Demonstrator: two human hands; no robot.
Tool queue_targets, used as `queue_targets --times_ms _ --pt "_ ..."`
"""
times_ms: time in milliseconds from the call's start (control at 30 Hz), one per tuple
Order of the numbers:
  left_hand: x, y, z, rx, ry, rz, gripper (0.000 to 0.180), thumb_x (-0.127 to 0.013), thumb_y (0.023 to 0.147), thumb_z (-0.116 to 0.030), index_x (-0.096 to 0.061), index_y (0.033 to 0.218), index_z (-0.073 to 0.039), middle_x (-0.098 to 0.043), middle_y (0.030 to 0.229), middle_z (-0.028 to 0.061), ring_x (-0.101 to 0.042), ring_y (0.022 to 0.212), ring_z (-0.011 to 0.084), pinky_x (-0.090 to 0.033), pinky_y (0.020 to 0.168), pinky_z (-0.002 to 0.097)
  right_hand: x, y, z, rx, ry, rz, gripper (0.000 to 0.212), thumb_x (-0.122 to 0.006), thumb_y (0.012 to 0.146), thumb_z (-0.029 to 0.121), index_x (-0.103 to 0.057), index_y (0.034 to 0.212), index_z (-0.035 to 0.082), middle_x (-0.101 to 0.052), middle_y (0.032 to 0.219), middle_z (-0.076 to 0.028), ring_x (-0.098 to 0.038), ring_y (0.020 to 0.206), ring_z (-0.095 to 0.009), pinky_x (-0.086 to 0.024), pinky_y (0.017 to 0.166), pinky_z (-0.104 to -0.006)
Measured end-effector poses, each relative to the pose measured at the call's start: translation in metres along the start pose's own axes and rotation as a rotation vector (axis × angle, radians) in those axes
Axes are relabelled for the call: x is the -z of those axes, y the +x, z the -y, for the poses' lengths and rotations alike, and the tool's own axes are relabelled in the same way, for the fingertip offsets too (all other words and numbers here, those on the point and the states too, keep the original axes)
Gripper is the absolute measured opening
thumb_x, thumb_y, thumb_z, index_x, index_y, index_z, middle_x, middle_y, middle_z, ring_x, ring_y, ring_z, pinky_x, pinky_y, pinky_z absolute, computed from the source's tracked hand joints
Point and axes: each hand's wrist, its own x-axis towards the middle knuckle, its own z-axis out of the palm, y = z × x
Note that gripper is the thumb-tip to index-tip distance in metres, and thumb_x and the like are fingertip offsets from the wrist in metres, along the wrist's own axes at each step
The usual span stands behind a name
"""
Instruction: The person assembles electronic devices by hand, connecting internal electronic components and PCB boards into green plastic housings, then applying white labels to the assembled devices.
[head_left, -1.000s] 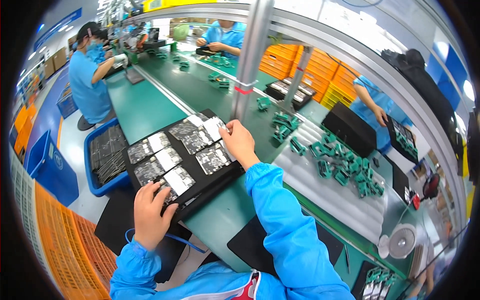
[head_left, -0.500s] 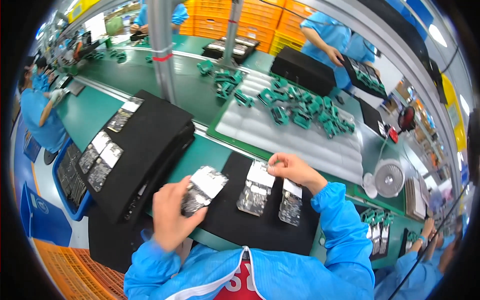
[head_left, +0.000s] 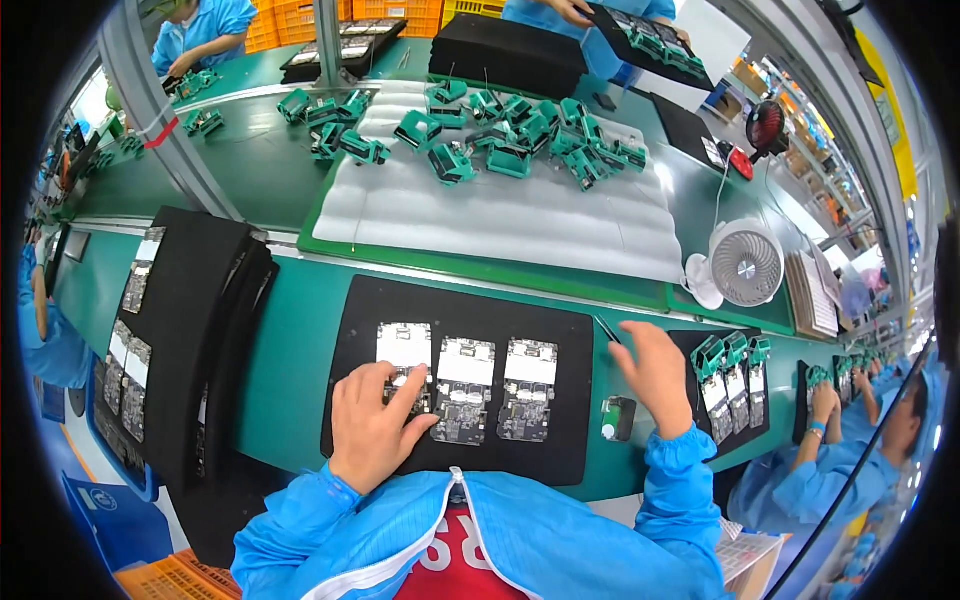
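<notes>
Three circuit boards, each with a white upper part, lie in a row on a black foam mat (head_left: 560,465) in front of me. My left hand (head_left: 372,425) is over the left circuit board (head_left: 403,343), its fingers and thumb closed about the lower part, which they partly hide. The middle circuit board (head_left: 464,392) and the right circuit board (head_left: 528,390) lie flat, untouched. Right of the mat, my right hand (head_left: 655,375) is open, thumb and forefinger apart beside a thin dark tool (head_left: 606,329). Below that hand lies a small dark-and-green part (head_left: 618,418).
Green clip-like fixtures (head_left: 510,150) are heaped on a padded white sheet (head_left: 490,225) beyond the mat. A black foam stack (head_left: 195,310) carries boards at left. At right are a white fan (head_left: 745,262) and another mat of boards with fixtures (head_left: 735,385). Co-workers sit around.
My left hand has brought its circuit board down onto the mat's left side. My right hand has left the boards and moved right, towards the thin tool. The view has shifted.
</notes>
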Motion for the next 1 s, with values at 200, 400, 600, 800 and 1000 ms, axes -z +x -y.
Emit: queue_targets --times_ms 200,400,600,800,1000 --pt "-0.039 0.019 -0.016 -0.276 -0.356 0.259 0.074 -0.084 0.074 -0.034 -0.057 0.140 -0.017 -0.045 0.147 0.0197 -0.041 0.139 0.0405 -0.040 0.110 0.0541 -0.032 -0.017 -0.020 -0.109 0.006 -0.084 0.029 -0.079 0.083 0.023 -0.065 0.102 0.007 -0.062 0.096 -0.009 -0.063 0.091 -0.032 -0.052 0.076 -0.0415" --pt "-0.072 0.025 -0.027 -0.436 -0.238 0.368 0.072 -0.072 0.086 -0.046 -0.049 0.149 -0.020 -0.033 0.160 0.0185 -0.025 0.151 0.0396 -0.025 0.121 0.0542 -0.043 -0.007 -0.015 -0.096 0.063 -0.085 0.019 -0.076 0.086 0.017 -0.063 0.097 0.008 -0.062 0.087 -0.009 -0.063 0.084 -0.030 -0.050 0.070 -0.0402" --pt "-0.078 0.027 -0.035 -0.373 -0.277 0.320 0.073 -0.077 0.080 -0.045 -0.053 0.145 -0.021 -0.036 0.158 0.0183 -0.029 0.150 0.0386 -0.031 0.117 0.0559 -0.014 -0.008 0.030 -0.240 0.383 0.027 0.015 -0.070 0.094 0.019 -0.061 0.101 0.009 -0.069 0.074 -0.012 -0.067 0.064 -0.033 -0.049 0.055 -0.0414" --pt "-0.083 0.024 -0.033 -0.397 -0.238 0.278 0.071 -0.075 0.082 -0.047 -0.055 0.144 -0.021 -0.037 0.158 0.0185 -0.031 0.149 0.0368 -0.030 0.117 0.0553 -0.022 -0.015 0.086 0.009 0.106 0.133 0.016 -0.068 0.093 0.021 -0.060 0.105 0.014 -0.070 0.077 -0.009 -0.068 0.064 -0.031 -0.052 0.054 -0.0424" --pt "-0.087 0.024 -0.034 -0.391 -0.269 0.275 0.068 -0.075 0.081 -0.045 -0.058 0.142 -0.018 -0.039 0.157 0.0192 -0.032 0.149 0.0369 -0.030 0.118 0.0548 -0.017 -0.019 0.114 -0.043 0.068 0.156 0.019 -0.067 0.094 0.020 -0.058 0.108 0.011 -0.072 0.081 -0.009 -0.069 0.064 -0.032 -0.052 0.054 -0.0421"
